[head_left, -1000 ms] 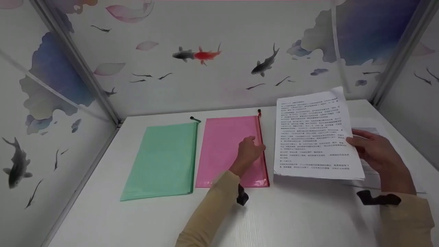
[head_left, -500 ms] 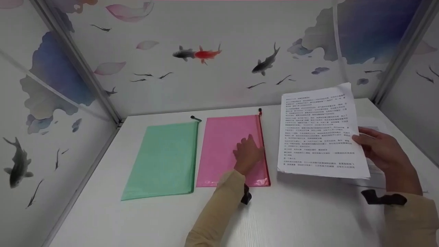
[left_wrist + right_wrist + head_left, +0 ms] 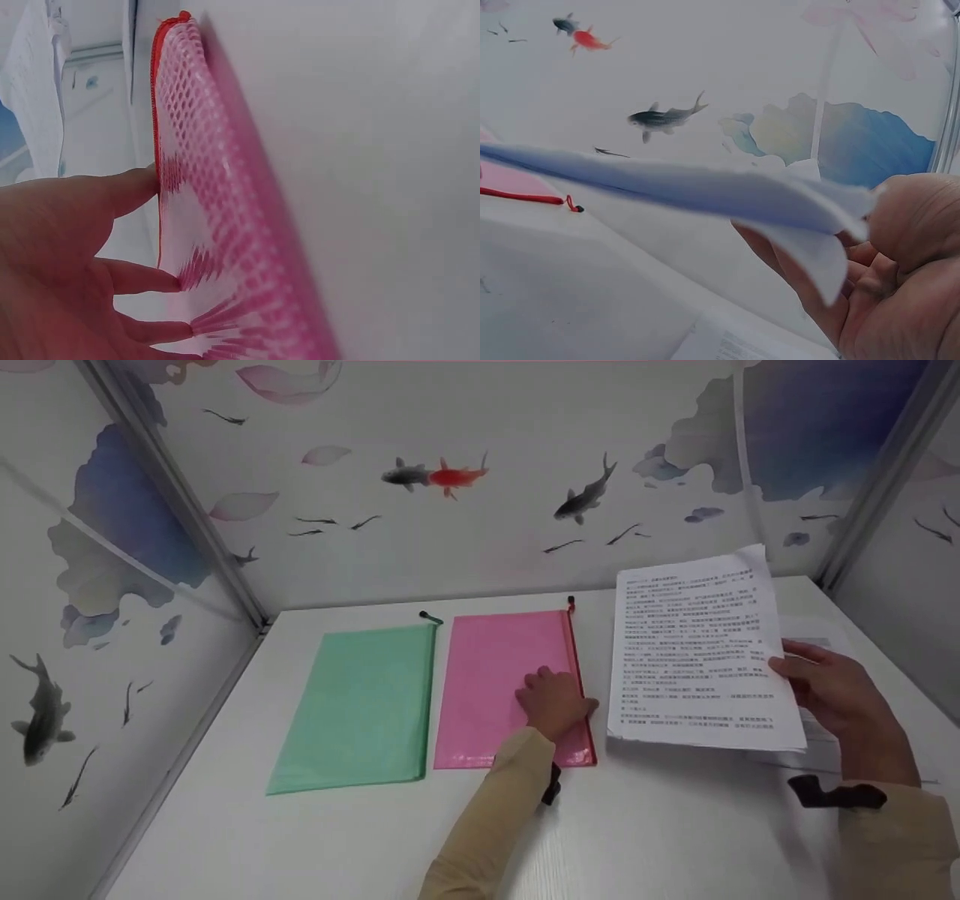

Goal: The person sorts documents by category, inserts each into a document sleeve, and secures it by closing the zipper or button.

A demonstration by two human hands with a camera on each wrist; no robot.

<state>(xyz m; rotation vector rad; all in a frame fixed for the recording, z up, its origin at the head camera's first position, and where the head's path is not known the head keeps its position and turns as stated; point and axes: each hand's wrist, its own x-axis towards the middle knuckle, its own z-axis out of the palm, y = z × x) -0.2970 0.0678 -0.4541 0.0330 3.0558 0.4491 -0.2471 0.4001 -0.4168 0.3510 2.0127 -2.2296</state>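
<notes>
A pink mesh zip pouch with a red zip along its right side lies flat on the table. My left hand rests on its right half. In the left wrist view, spread fingertips touch the pouch's mesh face, while the thumb reaches the red zip edge. My right hand pinches the right edge of a stack of printed sheets, raised and tilted above the table. Seen from the right wrist, the stack's edge bends between thumb and fingers, one corner curling down.
Left of the pink pouch lies a green zip pouch with a dark zip. More printed paper lies on the white table beneath the right hand. Walls painted with fish and lotus leaves stand behind and at both sides.
My left hand has gone from curled fingers by the zip to spread on the pouch, its thumb now out at the zip edge. The right hand has shifted the sheets slightly right.
</notes>
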